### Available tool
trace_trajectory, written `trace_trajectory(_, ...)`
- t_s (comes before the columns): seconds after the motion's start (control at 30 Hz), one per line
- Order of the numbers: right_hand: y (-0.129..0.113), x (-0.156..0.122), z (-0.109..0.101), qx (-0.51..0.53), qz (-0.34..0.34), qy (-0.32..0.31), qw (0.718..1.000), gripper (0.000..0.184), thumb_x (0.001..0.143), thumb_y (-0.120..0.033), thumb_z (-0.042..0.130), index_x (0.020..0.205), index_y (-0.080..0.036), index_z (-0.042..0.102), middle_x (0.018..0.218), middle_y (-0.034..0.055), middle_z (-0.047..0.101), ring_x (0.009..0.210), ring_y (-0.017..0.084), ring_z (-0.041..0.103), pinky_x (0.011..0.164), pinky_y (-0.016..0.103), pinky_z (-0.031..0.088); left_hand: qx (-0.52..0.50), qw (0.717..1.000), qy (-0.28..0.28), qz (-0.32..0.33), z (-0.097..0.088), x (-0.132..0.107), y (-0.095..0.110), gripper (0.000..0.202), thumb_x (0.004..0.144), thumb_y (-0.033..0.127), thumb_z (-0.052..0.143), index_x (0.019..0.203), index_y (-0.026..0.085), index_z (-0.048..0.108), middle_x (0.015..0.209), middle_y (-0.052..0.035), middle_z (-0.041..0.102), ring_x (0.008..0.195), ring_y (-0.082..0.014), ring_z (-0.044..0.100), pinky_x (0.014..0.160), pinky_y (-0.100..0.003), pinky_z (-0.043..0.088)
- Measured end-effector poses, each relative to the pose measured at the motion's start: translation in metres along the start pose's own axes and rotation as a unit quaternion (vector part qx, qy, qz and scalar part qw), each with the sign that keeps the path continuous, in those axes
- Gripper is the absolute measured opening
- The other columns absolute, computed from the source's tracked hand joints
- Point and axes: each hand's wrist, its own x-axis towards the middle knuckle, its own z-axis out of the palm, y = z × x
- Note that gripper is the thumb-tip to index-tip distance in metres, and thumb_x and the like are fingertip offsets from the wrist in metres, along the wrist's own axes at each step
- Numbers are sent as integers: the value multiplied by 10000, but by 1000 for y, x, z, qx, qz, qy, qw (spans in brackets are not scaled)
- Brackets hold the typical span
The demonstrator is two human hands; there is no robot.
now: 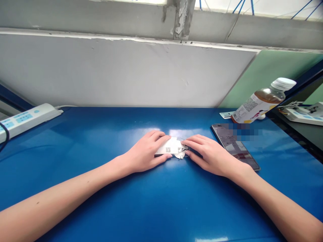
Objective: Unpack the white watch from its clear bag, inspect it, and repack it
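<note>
Pale grey wall panel across the back, under a weathered grey ledge with chipped paint. Below, glossy blue table over most of the lower view, with light reflected near the middle. Green panel at the back right, next to the grey one.

Left hand and right hand face to face over the middle of the table, forearms coming in from both lower corners. White power strip at the far left, with a black cable over its near end. Bottle with a white cap and amber liquid at the back right, tilted in this view. Phone lying face up beyond the right hand, partly under a pixelated patch.

Between the hands, near mid-table, white rectangular piece, held by its near and far edges between left thumb and fingers. At its right end, rounded white part and thin wires, right fingertips close together right beside; too small and covered to tell a pinch from a light touch. Pale card flat beside the bottle's base. Smallest of all, printed square on the rectangular piece.
</note>
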Motion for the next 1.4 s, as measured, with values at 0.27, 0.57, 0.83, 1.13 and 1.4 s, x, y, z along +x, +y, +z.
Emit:
trace_trajectory(0.27, 1, 0, 0, -2, 0, -2, 1000, 292, 1004, -239, 471, 1250, -140, 594, 1102, 136, 686, 1016, 284, 637, 878, 445, 536, 0, 1000, -1, 3, -1, 0, 0, 459, 960, 419, 560, 1324, 141, 541, 1232, -158, 581, 1129, -308, 545, 979, -460, 466)
trace_trajectory(0.57, 1, -1, 1, -1, -2, 0, 1000, 292, 1005, -239, 471, 1257, -146, 586, 1115, 138, 685, 1022, 284, 635, 878, 455, 543, 11, 1000, 0, 10, 0, 0, -1, 471, 973, 437, 538, 1329, 129, 528, 1248, -162, 583, 1152, -309, 534, 999, -465, 453)
trace_trajectory(0.83, 1, -1, 0, -3, -2, -2, 1000, 289, 1000, -238, 475, 1248, -144, 590, 1108, 140, 685, 1018, 285, 642, 878, 449, 544, 12, 1000, 1, 9, -1, 0, 0, 468, 966, 424, 552, 1324, 122, 535, 1247, -165, 582, 1150, -312, 538, 991, -461, 459)
trace_trajectory(1.13, 0, -1, 0, -3, -3, 1, 1000, 292, 1003, -243, 469, 1251, -143, 587, 1109, 144, 689, 1014, 288, 642, 872, 469, 553, 2, 1000, 4, 3, 0, -1, 0, 451, 958, 423, 557, 1322, 157, 544, 1239, -152, 588, 1138, -310, 550, 985, -472, 467)
trace_trajectory(1.4, 0, 0, 3, -6, 5, 26, 1000, 295, 997, -262, 480, 1252, -169, 594, 1110, 140, 702, 1019, 291, 651, 875, 479, 558, 2, 1000, -1, 3, 0, 0, 0, 444, 968, 424, 540, 1323, 158, 538, 1244, -157, 585, 1143, -311, 543, 985, -475, 465)
